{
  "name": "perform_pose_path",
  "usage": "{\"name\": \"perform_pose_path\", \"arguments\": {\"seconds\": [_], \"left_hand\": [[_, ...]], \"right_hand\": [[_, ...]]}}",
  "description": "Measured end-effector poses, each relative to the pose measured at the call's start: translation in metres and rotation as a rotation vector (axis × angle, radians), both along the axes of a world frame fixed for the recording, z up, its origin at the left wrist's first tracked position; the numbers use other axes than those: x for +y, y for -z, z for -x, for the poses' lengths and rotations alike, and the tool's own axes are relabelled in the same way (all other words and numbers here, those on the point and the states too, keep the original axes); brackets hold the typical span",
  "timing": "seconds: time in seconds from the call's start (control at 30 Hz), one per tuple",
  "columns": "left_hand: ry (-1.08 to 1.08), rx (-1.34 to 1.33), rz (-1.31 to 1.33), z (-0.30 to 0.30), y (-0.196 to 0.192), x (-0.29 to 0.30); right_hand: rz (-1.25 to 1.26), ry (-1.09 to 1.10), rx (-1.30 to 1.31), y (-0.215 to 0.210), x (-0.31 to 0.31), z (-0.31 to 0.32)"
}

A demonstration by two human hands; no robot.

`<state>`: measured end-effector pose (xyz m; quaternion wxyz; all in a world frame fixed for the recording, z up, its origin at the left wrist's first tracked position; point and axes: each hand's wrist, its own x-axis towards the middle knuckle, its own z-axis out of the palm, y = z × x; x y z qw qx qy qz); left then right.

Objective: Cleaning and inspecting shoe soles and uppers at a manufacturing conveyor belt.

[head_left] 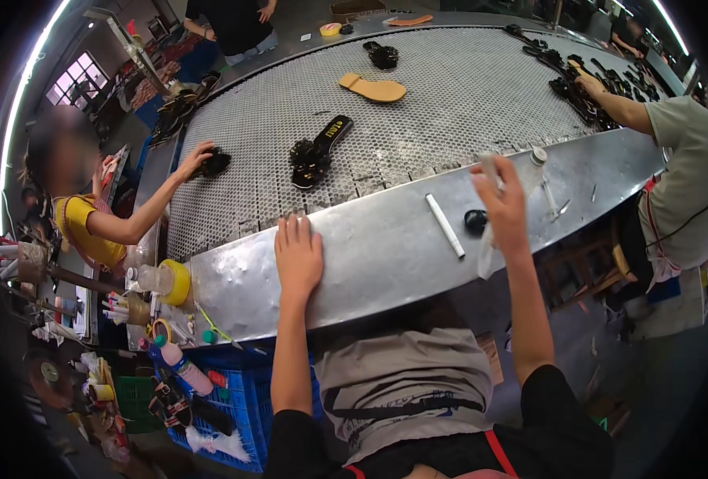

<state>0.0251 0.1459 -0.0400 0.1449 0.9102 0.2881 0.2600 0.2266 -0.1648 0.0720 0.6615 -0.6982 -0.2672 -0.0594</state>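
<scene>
My left hand (296, 254) lies flat on the bare metal ledge (370, 263), fingers stretched toward the mesh conveyor, holding nothing. Over the ledge on the right, my right hand (504, 199) is raised with its fingers curled round a pale, blurred strip-like thing (489, 172). Whitish material also shows beside the wrist. A white marker-like stick (445, 226) and a round black object (474, 221) rest on the metal to the left of that hand. On the mesh (250, 136) is a black slipper (314, 156) with a fluffy trim.
Farther back lie a tan sole (372, 88) and another black slipper (382, 55). At left, a co-worker's hand (198, 160) touches a fluffy black piece (215, 163); at right, another person reaches into several black slippers (577, 92). Yellow tape (178, 283) stands on the ledge; a blue crate (246, 391) is below.
</scene>
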Motion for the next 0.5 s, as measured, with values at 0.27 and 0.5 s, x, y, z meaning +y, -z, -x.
{"name": "perform_pose_path", "arguments": {"seconds": [0.27,0.5], "left_hand": [[-0.027,0.217,-0.153,0.021,-0.018,-0.007],[0.023,0.163,-0.106,-0.008,-0.013,-0.01]], "right_hand": [[0.208,-0.022,0.431,0.034,0.244,-0.174],[-0.138,0.135,0.721,0.115,0.313,-0.304]]}}
